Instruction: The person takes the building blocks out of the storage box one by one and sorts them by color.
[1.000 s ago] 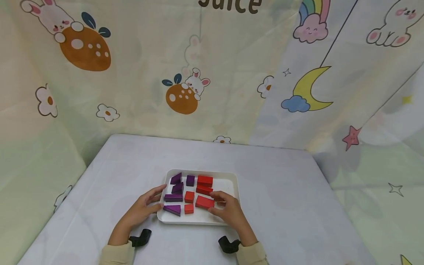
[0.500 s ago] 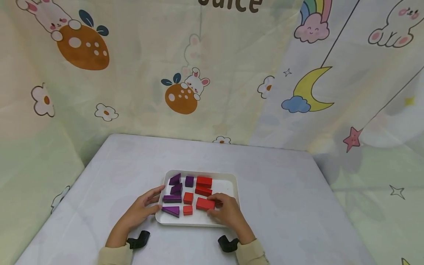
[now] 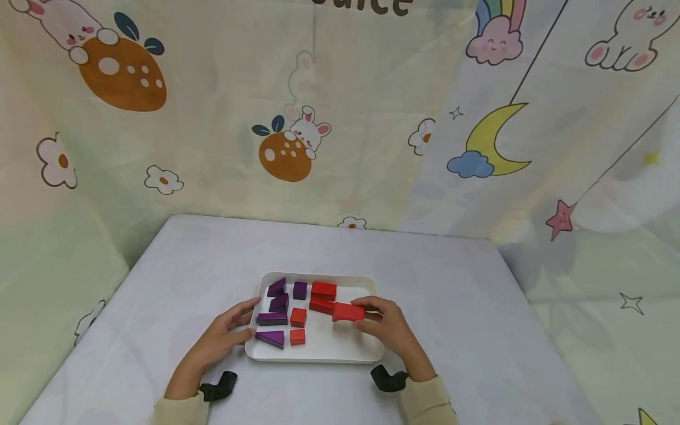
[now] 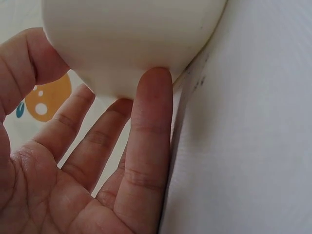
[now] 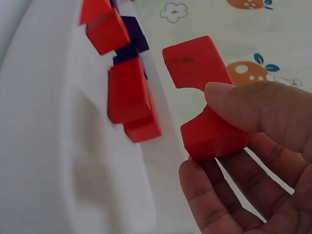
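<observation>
My right hand pinches a red arch block between thumb and fingers, holding it above the right part of a white tray. The right wrist view shows the half-round cutout in this arch block. My left hand touches the tray's left edge with outstretched fingers, thumb nearer me. Close up in the left wrist view, its fingertips lie against the tray wall. In the tray stand several purple blocks on the left, small red blocks mid-tray and larger red blocks behind.
The tray stands on a white-covered table. A printed curtain hangs behind the table and along its sides. A black strap mount sits at the left wrist, and another black mount at the right.
My right hand has lifted the red arch block off the tray and carried it to the right and slightly away from me. The left hand stays at the tray's edge.
</observation>
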{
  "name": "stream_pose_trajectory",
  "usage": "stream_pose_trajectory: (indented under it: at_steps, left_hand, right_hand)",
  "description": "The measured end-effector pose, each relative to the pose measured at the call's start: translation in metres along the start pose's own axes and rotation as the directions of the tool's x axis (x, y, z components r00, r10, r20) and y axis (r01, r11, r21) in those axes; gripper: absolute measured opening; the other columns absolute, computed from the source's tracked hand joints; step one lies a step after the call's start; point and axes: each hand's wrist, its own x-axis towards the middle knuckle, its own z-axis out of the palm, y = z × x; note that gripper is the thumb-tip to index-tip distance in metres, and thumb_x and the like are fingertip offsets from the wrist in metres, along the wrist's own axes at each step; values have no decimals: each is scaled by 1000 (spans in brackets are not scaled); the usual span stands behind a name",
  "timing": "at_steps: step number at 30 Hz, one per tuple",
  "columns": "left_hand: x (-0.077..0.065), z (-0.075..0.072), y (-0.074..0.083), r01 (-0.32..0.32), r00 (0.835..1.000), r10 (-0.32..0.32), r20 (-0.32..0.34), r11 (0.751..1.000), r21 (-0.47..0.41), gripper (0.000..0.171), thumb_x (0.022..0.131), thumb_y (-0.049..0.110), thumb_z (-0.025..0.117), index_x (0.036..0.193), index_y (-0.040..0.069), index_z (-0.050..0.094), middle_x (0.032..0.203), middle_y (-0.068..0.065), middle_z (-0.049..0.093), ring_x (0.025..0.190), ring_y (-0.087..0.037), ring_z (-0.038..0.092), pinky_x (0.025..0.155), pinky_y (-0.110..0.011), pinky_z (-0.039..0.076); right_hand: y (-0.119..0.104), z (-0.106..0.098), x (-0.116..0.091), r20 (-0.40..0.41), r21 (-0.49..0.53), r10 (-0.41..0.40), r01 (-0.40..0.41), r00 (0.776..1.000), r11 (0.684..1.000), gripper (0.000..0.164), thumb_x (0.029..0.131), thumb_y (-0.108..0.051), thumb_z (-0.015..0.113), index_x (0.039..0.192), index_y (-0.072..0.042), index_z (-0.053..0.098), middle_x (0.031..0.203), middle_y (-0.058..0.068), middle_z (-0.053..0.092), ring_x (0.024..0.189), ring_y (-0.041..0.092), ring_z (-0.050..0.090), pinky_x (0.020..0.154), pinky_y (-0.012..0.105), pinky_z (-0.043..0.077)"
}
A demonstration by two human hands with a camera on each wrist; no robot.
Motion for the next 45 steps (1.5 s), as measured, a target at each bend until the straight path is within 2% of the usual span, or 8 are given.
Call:
stream_pose_trajectory:
  at_steps: [9, 12, 16, 20, 27, 32, 38, 45]
  left_hand:
    - [-1, -3, -2, -9, 1000, 9, 0, 1000, 7, 72, 97, 4, 74, 163, 2, 44, 164, -31, 44, 140, -50, 55, 100, -41, 58]
    - [-2, -4, -3, -14, 1000, 14, -3, 1000, 7, 72, 97, 3, 74, 163, 1, 44, 164, -31, 44, 140, -49, 56, 100, -38, 57]
    - [-3, -6, -3, -15, 1000, 15, -9, 1000, 6, 73, 97, 3, 74, 163, 1, 44, 164, -30, 45, 139, -47, 56, 98, -31, 55]
    - [-4, -6, -2, -3, 1000, 3, -16, 1000, 9, 73, 96, 3, 75, 163, 1, 44, 164, -29, 46, 139, -46, 57, 99, -33, 55]
    - [-3, -7, -3, -18, 1000, 18, -14, 1000, -8, 73, 96, 1, 74, 163, -1, 44, 163, -31, 45, 139, -48, 57, 97, -28, 55]
    - [-2, -6, -3, -19, 1000, 19, -10, 1000, -23, 74, 95, 1, 74, 163, -1, 44, 164, -31, 44, 140, -49, 56, 95, -28, 56]
    - [0, -3, -3, -13, 1000, 13, -6, 999, -36, 74, 95, 1, 74, 163, 1, 45, 164, -31, 44, 141, -49, 54, 95, -30, 57]
    - [2, -1, -2, -12, 1000, 12, -7, 999, -34, 74, 95, 2, 74, 163, 1, 45, 164, -31, 44, 141, -49, 54, 94, -31, 57]
  right_hand:
    - [2, -28, 4, -68, -19, 39, -40, 997, 999, 37, 91, 9, 81, 127, 8, 72, 125, 22, 71, 114, 35, 70, 98, 36, 59]
    - [4, -38, 7, -93, -35, 46, -50, 995, 998, 38, 91, 9, 80, 128, 7, 72, 128, 22, 71, 117, 36, 68, 100, 37, 58]
    - [8, -53, 12, -97, -62, 31, -38, 995, 997, 38, 93, 7, 79, 131, 7, 71, 130, 23, 70, 119, 37, 67, 100, 36, 58]
    - [13, -66, 19, -105, -94, 26, -36, 994, 995, 38, 94, 8, 77, 132, 8, 70, 130, 25, 70, 120, 39, 66, 101, 37, 57]
    - [25, -84, 31, -134, -163, 49, -71, 990, 984, 38, 95, 8, 76, 133, 8, 69, 132, 26, 70, 123, 42, 65, 105, 44, 56]
    - [37, -92, 37, -138, -192, 56, -82, 989, 978, 38, 95, 8, 76, 132, 10, 68, 131, 29, 69, 123, 46, 64, 104, 51, 55]
    - [51, -96, 42, -151, -199, 144, -173, 978, 965, 39, 95, 9, 75, 134, 10, 68, 135, 31, 68, 128, 50, 62, 107, 56, 52]
    - [65, -96, 46, -170, -193, 184, -216, 968, 957, 41, 94, 6, 78, 134, 11, 67, 135, 31, 68, 131, 51, 61, 112, 60, 46]
